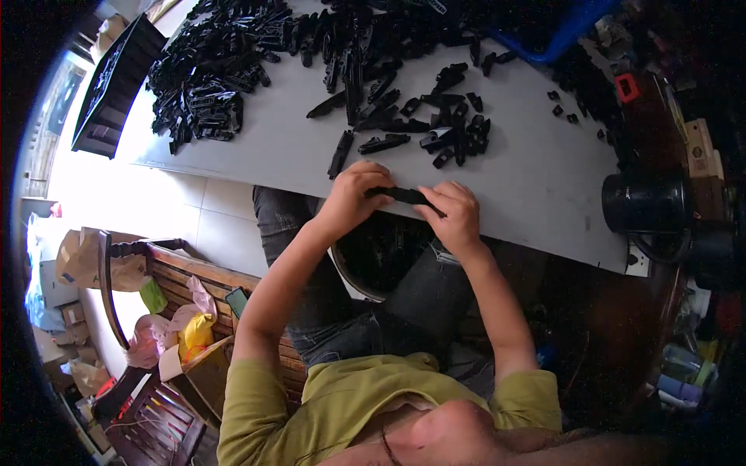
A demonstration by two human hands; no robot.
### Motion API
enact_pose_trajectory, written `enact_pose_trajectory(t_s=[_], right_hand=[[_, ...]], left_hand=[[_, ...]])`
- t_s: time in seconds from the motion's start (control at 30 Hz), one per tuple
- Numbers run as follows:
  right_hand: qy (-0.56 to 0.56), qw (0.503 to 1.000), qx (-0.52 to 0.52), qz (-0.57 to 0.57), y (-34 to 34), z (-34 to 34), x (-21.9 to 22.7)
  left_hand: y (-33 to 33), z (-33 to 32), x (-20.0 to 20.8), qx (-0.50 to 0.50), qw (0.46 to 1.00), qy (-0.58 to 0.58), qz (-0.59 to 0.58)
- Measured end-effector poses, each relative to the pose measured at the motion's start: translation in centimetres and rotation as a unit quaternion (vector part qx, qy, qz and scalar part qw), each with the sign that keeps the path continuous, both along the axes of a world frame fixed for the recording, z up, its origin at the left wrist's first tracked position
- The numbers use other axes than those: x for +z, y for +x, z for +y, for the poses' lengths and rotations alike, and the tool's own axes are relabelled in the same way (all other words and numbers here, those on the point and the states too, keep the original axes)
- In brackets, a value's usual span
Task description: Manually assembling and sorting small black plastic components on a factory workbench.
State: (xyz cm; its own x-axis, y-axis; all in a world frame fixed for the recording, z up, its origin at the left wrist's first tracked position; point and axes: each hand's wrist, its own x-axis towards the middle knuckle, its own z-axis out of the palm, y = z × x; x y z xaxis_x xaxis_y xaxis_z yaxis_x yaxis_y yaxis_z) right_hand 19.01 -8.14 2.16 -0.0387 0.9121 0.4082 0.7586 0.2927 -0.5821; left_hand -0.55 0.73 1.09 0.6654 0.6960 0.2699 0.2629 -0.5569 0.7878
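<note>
A long black plastic part is held at the near edge of the grey table. My left hand grips its left end and my right hand grips its right end, both with fingers curled around it. Just beyond my hands lie several loose black plastic parts scattered on the table, and one long part sits close to my left hand. A big heap of the same black parts covers the far left of the table.
A black crate stands off the table's left end. A blue basket sits at the far right. A black round bucket stands right of the table. A round basin with black parts rests on my lap. Bags and boxes crowd a wooden bench.
</note>
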Motion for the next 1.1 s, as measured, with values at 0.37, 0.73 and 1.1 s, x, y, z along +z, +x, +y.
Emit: enact_pose_trajectory(t_s=[0.37, 0.73, 1.1], right_hand=[[0.009, 1.0, -0.017, -0.023, 2.5, 2.1, 0.7], [-0.009, 0.999, -0.017, -0.033, 2.5, 2.4, 0.9], [-0.097, 0.988, -0.018, 0.12, 1.0, 0.4, 1.2]], left_hand=[[0.0, 0.2, 1.6, 0.007, 0.995, 0.085, 0.047], [2.0, 0.0, 1.6, 0.092, 0.975, 0.178, 0.097], [1.5, 0.5, 1.6, -0.021, 0.982, 0.149, 0.111]])
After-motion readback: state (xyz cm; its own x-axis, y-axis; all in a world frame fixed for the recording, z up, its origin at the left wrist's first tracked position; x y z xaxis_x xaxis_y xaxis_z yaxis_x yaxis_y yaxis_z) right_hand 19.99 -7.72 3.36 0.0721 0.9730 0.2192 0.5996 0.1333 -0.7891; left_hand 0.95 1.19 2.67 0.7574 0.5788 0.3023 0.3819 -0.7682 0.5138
